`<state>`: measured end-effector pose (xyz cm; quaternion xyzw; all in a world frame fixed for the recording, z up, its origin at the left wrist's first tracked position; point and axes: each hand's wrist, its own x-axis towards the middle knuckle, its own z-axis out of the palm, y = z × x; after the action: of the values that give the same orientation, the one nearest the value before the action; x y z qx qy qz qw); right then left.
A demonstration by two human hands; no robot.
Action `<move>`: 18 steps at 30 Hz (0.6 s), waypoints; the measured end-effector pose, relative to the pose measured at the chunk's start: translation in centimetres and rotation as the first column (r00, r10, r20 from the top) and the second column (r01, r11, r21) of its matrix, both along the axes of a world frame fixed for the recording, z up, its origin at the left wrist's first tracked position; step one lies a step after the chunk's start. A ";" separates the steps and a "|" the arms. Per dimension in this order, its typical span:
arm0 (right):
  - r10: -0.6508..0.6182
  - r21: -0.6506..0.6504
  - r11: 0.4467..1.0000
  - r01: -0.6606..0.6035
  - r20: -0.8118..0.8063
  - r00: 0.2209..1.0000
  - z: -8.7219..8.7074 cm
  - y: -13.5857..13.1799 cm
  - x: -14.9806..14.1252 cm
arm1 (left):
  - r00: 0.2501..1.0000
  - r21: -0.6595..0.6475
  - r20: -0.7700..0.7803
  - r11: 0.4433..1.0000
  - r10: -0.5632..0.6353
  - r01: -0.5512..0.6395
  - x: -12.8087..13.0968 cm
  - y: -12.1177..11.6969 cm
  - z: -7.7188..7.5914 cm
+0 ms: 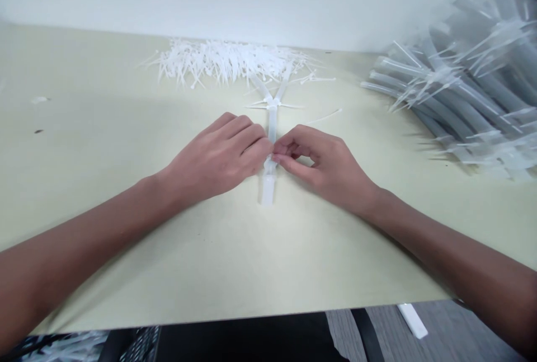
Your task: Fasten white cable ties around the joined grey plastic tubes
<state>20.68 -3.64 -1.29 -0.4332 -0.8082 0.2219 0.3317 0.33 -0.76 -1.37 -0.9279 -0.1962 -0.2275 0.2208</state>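
On the middle of the worktop (168, 267), the translucent Y-shaped piece (272, 120) lay fork-end far, seemingly to keep its near part between the curled left hand (229, 152) and the nearly pinched right hand (323, 163) (what either gripped, I couldn't tell), with cable ties (226, 62) heaped on the far side.

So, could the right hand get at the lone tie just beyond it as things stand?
Probably yes: the tie lies just past the right hand, with nothing visible between them, though that hand is occupied at the tube.
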 end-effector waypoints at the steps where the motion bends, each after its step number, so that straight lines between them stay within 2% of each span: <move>1: 0.000 0.001 1.000 0.000 0.001 1.000 0.0 0.0 0.0 | 1.000 0.000 0.005 1.000 0.000 0.000 0.0 0.0 0.0; 18: 0.026 -0.006 1.000 -0.025 0.067 0.997 0.0 0.0 0.4 | 1.000 -0.085 0.018 0.996 -0.002 0.003 -0.7 0.2 0.4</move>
<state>21.07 -3.66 -1.25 -0.4309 -0.8238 0.2133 0.3003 -0.34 -0.51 -0.94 -0.9347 -0.2065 -0.2273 0.1792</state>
